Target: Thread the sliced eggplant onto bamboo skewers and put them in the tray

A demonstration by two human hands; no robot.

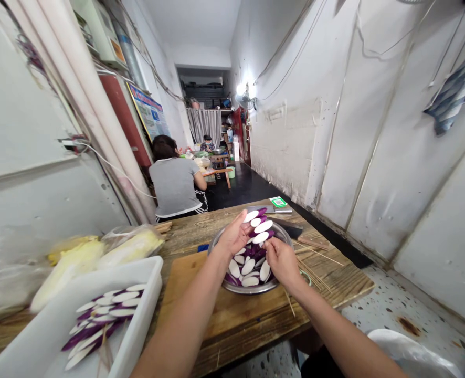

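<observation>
Over the round, shiny metal bowl point(252, 290), we see a row of oval white slices with purple skin point(263, 227), but fingers hide part of it, and we cannot make out what joins the slices. Hands cover some of the bowl, and the picture's edge cuts off the long white plastic tray point(141, 325). The row sits between both hands. The left hand point(234, 234) holds its left side with bent fingers. The right hand point(282, 258) has its fingers curled in close at the near end; we cannot tell what they grip.
</observation>
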